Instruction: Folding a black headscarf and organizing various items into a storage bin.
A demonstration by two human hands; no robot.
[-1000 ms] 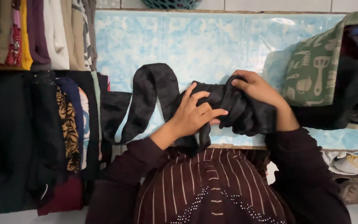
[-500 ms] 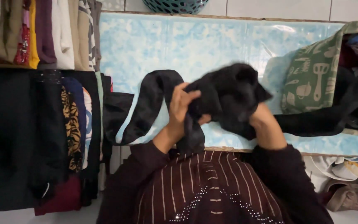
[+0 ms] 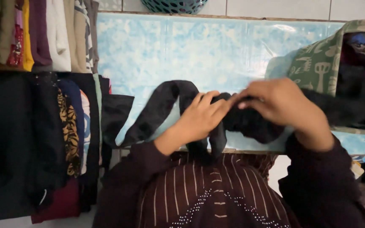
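A black garment (image 3: 250,124) lies bunched on a board with a pale blue mottled cover (image 3: 191,50), near its front edge. My left hand (image 3: 201,116) grips the garment's left part, and my right hand (image 3: 281,103) holds its bunched top from above. A long black strip of the same cloth (image 3: 157,109) loops away to the left and down over the board's edge.
Folded clothes in many colours (image 3: 43,33) are stacked at the left, with dark ones (image 3: 22,135) below them. At the right stands a green patterned bag (image 3: 322,69) stuffed with dark clothes. A teal basket (image 3: 174,4) sits beyond the board.
The bundle, lifted half a second ago, has come back down onto the board. My right hand has moved over its top, and the hands are closer together.
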